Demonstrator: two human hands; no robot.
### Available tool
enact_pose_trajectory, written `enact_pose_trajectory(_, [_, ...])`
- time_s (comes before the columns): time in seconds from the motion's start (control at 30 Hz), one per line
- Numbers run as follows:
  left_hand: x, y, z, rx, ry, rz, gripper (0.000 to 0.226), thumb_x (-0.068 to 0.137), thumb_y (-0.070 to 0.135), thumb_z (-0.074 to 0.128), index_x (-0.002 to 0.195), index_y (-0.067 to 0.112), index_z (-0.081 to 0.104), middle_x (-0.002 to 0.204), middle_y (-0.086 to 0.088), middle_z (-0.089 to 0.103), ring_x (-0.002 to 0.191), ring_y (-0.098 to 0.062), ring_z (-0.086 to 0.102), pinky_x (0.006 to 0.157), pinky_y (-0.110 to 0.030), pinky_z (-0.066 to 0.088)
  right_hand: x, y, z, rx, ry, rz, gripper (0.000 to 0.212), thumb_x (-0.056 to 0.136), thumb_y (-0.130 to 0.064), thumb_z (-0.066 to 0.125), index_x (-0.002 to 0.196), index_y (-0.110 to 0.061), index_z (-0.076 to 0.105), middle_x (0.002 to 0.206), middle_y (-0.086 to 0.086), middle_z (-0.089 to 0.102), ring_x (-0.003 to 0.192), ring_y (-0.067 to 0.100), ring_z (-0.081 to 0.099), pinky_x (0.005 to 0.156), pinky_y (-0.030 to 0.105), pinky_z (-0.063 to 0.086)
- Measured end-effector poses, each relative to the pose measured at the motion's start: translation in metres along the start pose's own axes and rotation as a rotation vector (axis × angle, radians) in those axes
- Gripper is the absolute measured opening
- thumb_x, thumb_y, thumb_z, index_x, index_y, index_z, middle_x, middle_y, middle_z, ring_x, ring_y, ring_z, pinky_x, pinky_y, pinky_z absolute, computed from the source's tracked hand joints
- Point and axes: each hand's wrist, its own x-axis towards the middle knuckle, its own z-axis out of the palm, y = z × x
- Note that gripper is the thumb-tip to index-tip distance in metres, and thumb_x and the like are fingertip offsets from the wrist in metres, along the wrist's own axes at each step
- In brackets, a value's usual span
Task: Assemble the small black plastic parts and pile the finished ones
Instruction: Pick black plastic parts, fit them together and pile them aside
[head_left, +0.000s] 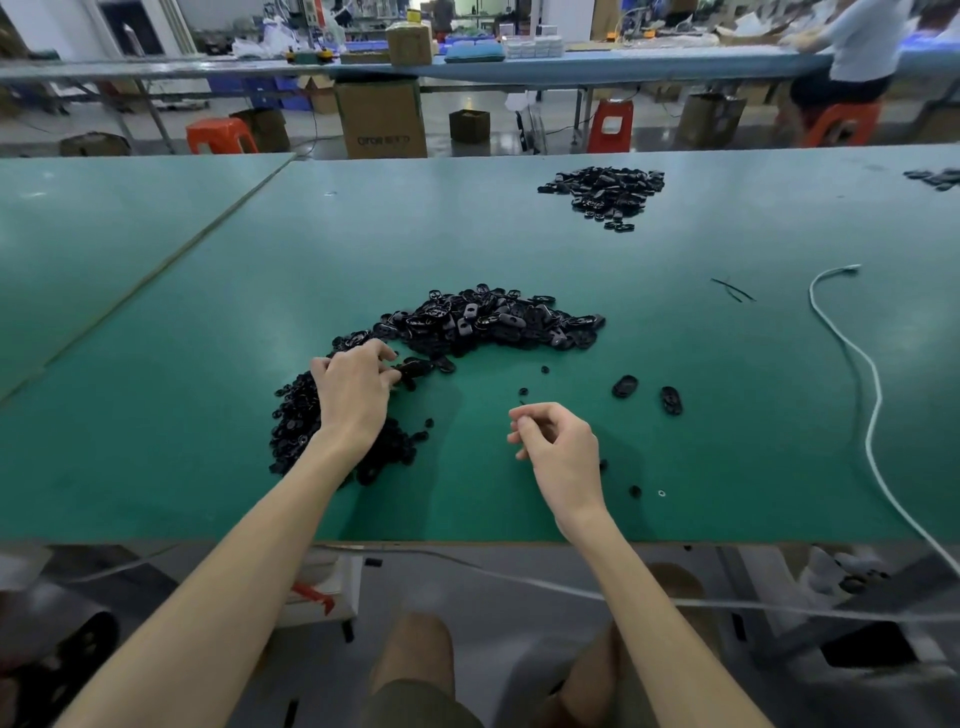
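A big curved heap of small black plastic parts (493, 319) lies in the middle of the green table (727, 364), running down to a heap of smaller parts (296, 421) at the left. My left hand (353, 395) rests over that lower heap, its fingers pinching a black oval part (415, 368). My right hand (558, 447) hovers above the table with fingers curled; a tiny black piece may be pinched at its fingertips, too small to tell. Two oval parts (625, 386) (671, 400) lie apart to the right. A second pile (605, 192) sits far back.
A white cable (872, 400) curves along the table's right side. Thin black strips (732, 289) lie behind it. A few tiny loose pieces (635, 491) sit near the front edge. Another person sits at a far bench (862, 47), among red stools and cardboard boxes.
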Motion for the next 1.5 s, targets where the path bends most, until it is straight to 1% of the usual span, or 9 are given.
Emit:
enact_pose_trajectory(0.13, [0.002,0.010,-0.009,-0.211,-0.102,-0.078,0.009,0.093,0.015,0.074,0.096,0.024,0.074,0.084,0.009,0.072,0.089,-0.017,0.069,0.100,-0.037,0.036,0.002,0.000,0.003,-0.038,-0.021,-0.014,0.014,0.103,-0.010,0.060,0.099,-0.016,0.071,0.084,0.000,0.074,0.073,0.004,0.070,0.063,0.017,0.054])
enact_pose_trajectory(0.23, [-0.009,0.027,-0.015,-0.478,-0.297,-0.061,0.017,0.087,0.009,0.079,0.090,0.026,0.077,0.079,0.002,0.076,0.081,-0.021,0.073,0.083,-0.035,0.056,0.002,0.000,0.005,-0.015,-0.044,-0.028,0.008,0.101,-0.017,0.065,0.108,-0.016,0.070,0.089,0.000,0.073,0.077,0.008,0.070,0.064,0.020,0.055])
enact_pose_trajectory(0.4, [-0.033,0.041,-0.009,-0.502,-0.432,0.086,0.015,0.084,0.011,0.083,0.086,0.026,0.080,0.081,0.003,0.077,0.080,-0.015,0.071,0.076,-0.030,0.055,0.002,-0.002,0.007,-0.077,-0.126,-0.067,0.025,0.097,-0.022,0.072,0.121,-0.017,0.069,0.100,0.001,0.070,0.093,0.014,0.069,0.078,0.028,0.058])
enact_pose_trajectory(0.53, [-0.042,0.044,-0.008,-0.497,-0.497,0.161,0.013,0.082,0.010,0.083,0.086,0.023,0.082,0.079,0.009,0.077,0.076,-0.004,0.070,0.073,-0.018,0.053,0.002,-0.001,0.004,-0.050,-0.087,-0.056,0.007,0.096,-0.016,0.072,0.097,-0.019,0.066,0.087,0.000,0.072,0.079,0.011,0.070,0.064,0.020,0.053])
enact_pose_trajectory(0.63, [-0.040,0.042,-0.012,-0.441,-0.451,0.181,0.012,0.084,0.013,0.083,0.093,0.021,0.080,0.084,0.011,0.076,0.080,-0.003,0.069,0.078,-0.014,0.050,0.001,0.000,0.004,-0.086,-0.095,-0.059,0.011,0.097,-0.015,0.071,0.091,-0.019,0.063,0.085,0.000,0.071,0.077,0.011,0.070,0.066,0.022,0.054])
enact_pose_trajectory(0.83, [-0.016,0.020,-0.022,-0.065,-0.380,0.094,0.006,0.089,0.021,0.079,0.093,0.022,0.075,0.090,0.010,0.071,0.089,-0.013,0.065,0.102,-0.040,0.044,0.004,0.001,0.007,-0.057,-0.043,-0.038,0.011,0.097,-0.015,0.071,0.091,-0.018,0.062,0.080,0.001,0.072,0.072,0.009,0.070,0.061,0.021,0.054])
enact_pose_trajectory(0.97, [-0.026,0.015,-0.012,0.001,-0.387,0.150,0.008,0.091,0.029,0.078,0.089,0.027,0.070,0.089,0.011,0.066,0.089,-0.011,0.057,0.088,-0.035,0.023,0.005,0.002,0.008,-0.069,-0.040,-0.036,0.010,0.096,-0.015,0.072,0.092,-0.017,0.064,0.082,0.002,0.072,0.071,0.010,0.071,0.062,0.023,0.056])
enact_pose_trajectory(1.33, [-0.037,0.032,0.006,0.210,-0.303,0.347,0.017,0.106,0.033,0.053,0.108,0.023,0.067,0.107,0.003,0.059,0.108,-0.020,0.053,0.098,-0.036,0.023,0.004,0.004,0.007,-0.012,0.008,-0.012,0.008,0.097,-0.015,0.070,0.092,-0.016,0.065,0.075,0.000,0.073,0.069,0.012,0.071,0.061,0.023,0.055])
enact_pose_trajectory(1.5, [-0.052,0.043,0.014,0.152,-0.305,0.351,0.009,0.101,0.031,0.062,0.100,0.022,0.062,0.098,0.003,0.056,0.101,-0.021,0.055,0.088,-0.035,0.020,0.004,0.003,0.005,-0.001,0.010,-0.003,0.007,0.097,-0.016,0.071,0.092,-0.015,0.065,0.074,0.002,0.073,0.065,0.007,0.068,0.059,0.018,0.051])
